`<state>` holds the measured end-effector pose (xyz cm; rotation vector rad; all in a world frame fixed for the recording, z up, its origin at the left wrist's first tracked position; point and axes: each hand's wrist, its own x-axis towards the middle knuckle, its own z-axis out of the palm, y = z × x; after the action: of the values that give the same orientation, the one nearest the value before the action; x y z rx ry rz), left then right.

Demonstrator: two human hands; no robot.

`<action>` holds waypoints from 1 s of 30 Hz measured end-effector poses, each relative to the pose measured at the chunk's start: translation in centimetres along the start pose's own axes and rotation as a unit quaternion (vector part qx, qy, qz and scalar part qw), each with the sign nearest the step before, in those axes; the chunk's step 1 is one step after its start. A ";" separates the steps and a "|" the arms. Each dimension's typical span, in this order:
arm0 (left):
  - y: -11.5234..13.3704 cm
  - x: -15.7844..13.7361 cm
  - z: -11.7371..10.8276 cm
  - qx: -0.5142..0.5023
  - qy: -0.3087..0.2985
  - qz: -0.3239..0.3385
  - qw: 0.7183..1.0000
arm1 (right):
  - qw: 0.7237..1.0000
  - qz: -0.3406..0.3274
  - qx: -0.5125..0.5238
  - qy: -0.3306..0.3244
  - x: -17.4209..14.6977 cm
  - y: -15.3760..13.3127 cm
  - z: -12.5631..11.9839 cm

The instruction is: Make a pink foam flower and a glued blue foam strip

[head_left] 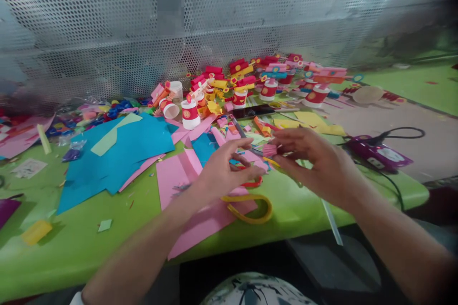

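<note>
My right hand [315, 159] pinches a small pleated piece of pink paper [269, 150] between thumb and fingertips, above the table. Facing it, my left hand [225, 167] is open, its thumb and curved fingers apart with nothing visible between them. Beneath the left hand lie a sheet of pink paper [200, 238] and a red loop [253, 182], partly covered; it looks like a scissors handle. A curled yellow strip [266, 209] rests at the sheet's right side, close below the left hand.
Blue paper sheets [118, 157] spread over the green table [136, 233] at left. Several decorated red-and-white paper cups [191, 114] stand along the back. A dark phone [254, 111] lies before them. At right is a purple device [379, 153] with a black cable.
</note>
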<state>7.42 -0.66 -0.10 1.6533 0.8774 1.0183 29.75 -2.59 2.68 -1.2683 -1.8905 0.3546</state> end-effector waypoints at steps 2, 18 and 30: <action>0.2 -0.1 0.2 -0.009 -0.009 0.035 0.999 | 0.998 0.032 0.056 0.010 -1.5 -1.7 1.1; 1.3 -0.6 -0.5 0.112 0.004 0.182 0.977 | 0.928 0.120 0.326 0.134 -3.8 -2.3 6.9; 0.7 -0.1 -0.5 -0.101 -0.008 -0.035 0.994 | 0.929 0.097 0.313 0.174 -3.4 -0.8 8.6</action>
<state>6.96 -0.73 0.63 1.4487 0.7887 1.0112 23.38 -4.23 -3.83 -0.9915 -1.2087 0.7197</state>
